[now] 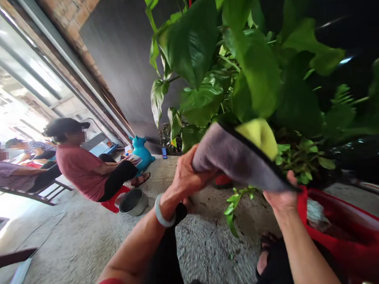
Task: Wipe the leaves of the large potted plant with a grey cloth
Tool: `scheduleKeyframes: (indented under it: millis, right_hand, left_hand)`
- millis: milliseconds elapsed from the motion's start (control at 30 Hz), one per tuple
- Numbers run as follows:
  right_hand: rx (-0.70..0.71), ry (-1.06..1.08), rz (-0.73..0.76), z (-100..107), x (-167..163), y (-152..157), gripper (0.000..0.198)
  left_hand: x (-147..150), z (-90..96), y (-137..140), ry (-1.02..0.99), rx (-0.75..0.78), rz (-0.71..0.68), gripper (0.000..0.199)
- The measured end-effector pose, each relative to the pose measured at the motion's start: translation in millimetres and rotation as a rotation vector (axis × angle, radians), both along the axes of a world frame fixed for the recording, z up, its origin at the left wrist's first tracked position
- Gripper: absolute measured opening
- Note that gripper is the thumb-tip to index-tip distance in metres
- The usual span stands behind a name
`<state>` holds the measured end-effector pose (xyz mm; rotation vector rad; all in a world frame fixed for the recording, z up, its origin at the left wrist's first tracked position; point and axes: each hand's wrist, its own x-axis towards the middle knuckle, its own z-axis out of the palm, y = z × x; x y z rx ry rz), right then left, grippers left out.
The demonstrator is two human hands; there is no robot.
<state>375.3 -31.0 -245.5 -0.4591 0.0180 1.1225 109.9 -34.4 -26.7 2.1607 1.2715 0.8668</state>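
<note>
A grey and yellow cloth (pixel 235 156) with a dark edging is stretched between my two hands, in front of a large leafy potted plant (pixel 198 45). My left hand (pixel 188 170), below a pale bangle, is closed around the cloth's left end. At the other end, my right hand (pixel 284 196) grips the lower right corner, its thumb up along the edge. Parts of the fingers are hidden behind the fabric. Some lower leaves are just behind the cloth, and I cannot tell whether they touch it.
A red bag (pixel 348 239) with something pale inside stands at my right. To the left, a person (pixel 80 168) sits on a red stool by a metal basin (pixel 133 202). A blue animal-shaped toy (pixel 142 153) and a phone (pixel 164 153) are near the wall. More people sit farther left.
</note>
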Motion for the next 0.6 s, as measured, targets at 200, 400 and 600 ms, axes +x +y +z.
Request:
scheduleKeyframes:
  millis: [200,400,600]
  right_hand:
    - [-0.034,-0.039,0.237,9.1,-27.1,3.8,0.03]
    - [0.005,-0.029,0.325,10.6,-50.0,12.7,0.032]
    - [0.012,-0.025,0.299,10.7,-54.1,24.0,0.018]
  left_hand:
    - [15.7,-38.7,36.6,0.113,-0.106,0.027,0.042]
    - [-19.8,-56.8,-5.2,0.074,-0.472,-0.157,0.038]
    - [-26.1,-0.5,5.3,-0.27,-0.289,0.031,0.046]
